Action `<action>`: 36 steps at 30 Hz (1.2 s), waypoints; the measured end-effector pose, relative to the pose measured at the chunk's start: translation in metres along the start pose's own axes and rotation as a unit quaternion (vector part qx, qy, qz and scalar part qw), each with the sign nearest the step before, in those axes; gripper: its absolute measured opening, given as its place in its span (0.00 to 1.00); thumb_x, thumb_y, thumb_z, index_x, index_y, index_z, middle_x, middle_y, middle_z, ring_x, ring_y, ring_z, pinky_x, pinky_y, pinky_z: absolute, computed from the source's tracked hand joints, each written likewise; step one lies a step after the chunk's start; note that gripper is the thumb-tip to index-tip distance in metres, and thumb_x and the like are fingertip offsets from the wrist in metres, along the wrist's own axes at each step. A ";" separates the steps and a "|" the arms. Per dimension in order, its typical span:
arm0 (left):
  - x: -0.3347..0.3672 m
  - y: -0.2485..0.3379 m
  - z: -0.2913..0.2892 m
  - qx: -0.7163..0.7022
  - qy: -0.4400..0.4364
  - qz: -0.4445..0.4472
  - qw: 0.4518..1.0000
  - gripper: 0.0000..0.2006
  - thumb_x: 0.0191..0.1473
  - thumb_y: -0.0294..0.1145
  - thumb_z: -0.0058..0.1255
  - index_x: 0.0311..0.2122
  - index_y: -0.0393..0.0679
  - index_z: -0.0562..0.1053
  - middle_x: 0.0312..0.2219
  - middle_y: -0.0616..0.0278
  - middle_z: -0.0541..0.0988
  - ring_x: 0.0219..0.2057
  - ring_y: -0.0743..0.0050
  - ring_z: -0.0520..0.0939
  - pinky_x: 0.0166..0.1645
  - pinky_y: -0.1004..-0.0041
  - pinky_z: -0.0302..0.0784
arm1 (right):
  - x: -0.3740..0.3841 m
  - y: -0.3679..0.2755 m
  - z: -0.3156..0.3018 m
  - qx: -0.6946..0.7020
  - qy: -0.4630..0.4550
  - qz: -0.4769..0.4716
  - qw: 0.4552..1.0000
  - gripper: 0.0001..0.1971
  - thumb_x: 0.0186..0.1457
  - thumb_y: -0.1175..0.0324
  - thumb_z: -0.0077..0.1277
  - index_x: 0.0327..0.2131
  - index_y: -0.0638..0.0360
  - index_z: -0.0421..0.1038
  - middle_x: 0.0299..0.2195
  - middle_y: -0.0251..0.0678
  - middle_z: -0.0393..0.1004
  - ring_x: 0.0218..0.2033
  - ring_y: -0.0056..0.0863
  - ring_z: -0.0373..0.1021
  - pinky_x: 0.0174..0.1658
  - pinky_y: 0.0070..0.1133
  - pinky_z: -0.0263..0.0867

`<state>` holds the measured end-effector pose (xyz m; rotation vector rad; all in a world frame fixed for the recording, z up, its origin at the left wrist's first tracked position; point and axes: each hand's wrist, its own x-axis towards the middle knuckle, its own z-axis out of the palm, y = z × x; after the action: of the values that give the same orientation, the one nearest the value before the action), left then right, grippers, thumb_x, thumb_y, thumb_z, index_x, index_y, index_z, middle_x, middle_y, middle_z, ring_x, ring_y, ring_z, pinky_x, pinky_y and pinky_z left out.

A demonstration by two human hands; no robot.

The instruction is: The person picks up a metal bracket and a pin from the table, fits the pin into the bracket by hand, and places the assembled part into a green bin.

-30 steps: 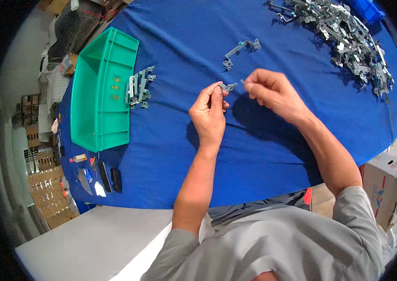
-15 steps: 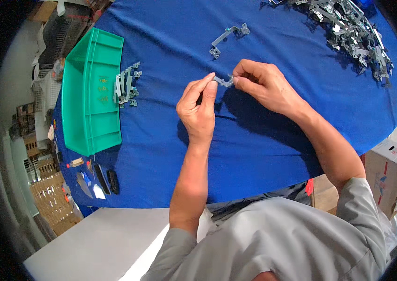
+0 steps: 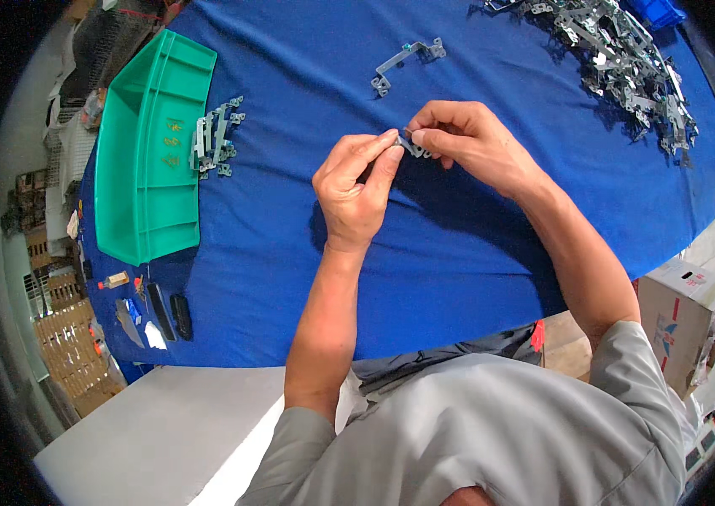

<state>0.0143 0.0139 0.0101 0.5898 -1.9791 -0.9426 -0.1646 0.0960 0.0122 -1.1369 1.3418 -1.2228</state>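
A small metal bracket (image 3: 411, 149) is held between my two hands over the blue cloth. Thumb and forefinger of my left hand (image 3: 354, 184) pinch one end of it. My right hand (image 3: 477, 145) is closed on the other end, its thumb against the bent fingers, which hide part of the metal. A second metal bracket (image 3: 404, 59), with a long bar and flanged ends, lies alone just beyond my hands. Several similar brackets (image 3: 216, 139) sit in a group to the left, against the green bin.
The green plastic bin (image 3: 130, 181) stands at the left of the blue-covered table (image 3: 459, 312). A big heap of metal brackets (image 3: 627, 67) lies far right, beside a blue container (image 3: 659, 12). Small tools (image 3: 170, 314) and a little bottle (image 3: 114, 280) lie near left. A cardboard box (image 3: 680, 325) stands lower right.
My right hand has shifted slightly left, closer to my left hand, and its fingers cover more of the bracket. The whole view has moved a little.
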 end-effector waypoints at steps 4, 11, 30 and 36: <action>0.000 -0.004 0.002 0.023 -0.007 0.032 0.999 0.07 0.54 0.23 0.60 0.39 0.37 0.82 0.30 0.61 0.82 0.29 0.77 0.80 0.35 0.78 0.74 | 0.002 0.003 0.004 -0.002 0.055 -0.041 0.998 0.12 0.63 0.61 0.49 0.37 0.61 0.73 0.25 0.23 0.69 0.25 0.12 0.63 0.27 0.16 0.61; 0.001 -0.006 0.001 -0.147 0.056 -0.235 0.959 0.10 0.63 0.30 0.50 0.44 0.37 0.77 0.30 0.62 0.81 0.21 0.85 0.76 0.25 0.83 0.72 | -0.003 -0.010 0.007 0.013 0.074 -0.014 0.997 0.11 0.63 0.64 0.50 0.36 0.63 0.73 0.25 0.25 0.71 0.26 0.12 0.64 0.29 0.16 0.62; 0.004 -0.007 -0.001 0.015 0.025 0.000 1.000 0.09 0.51 0.22 0.61 0.40 0.38 0.82 0.31 0.57 0.82 0.31 0.73 0.81 0.36 0.75 0.76 | -0.002 -0.001 0.008 -0.090 0.090 -0.009 0.992 0.09 0.60 0.68 0.50 0.39 0.65 0.73 0.21 0.30 0.70 0.24 0.16 0.66 0.28 0.19 0.64; 0.000 -0.005 0.002 0.025 0.002 0.023 0.999 0.10 0.52 0.22 0.61 0.41 0.40 0.82 0.33 0.58 0.82 0.33 0.73 0.81 0.39 0.77 0.75 | 0.000 -0.004 0.006 0.046 0.068 0.001 0.997 0.10 0.62 0.67 0.48 0.42 0.63 0.74 0.26 0.26 0.72 0.27 0.15 0.68 0.30 0.15 0.67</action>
<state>0.0131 0.0112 0.0057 0.5708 -2.0104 -0.8645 -0.1590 0.0948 0.0158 -1.0028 1.3726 -1.3667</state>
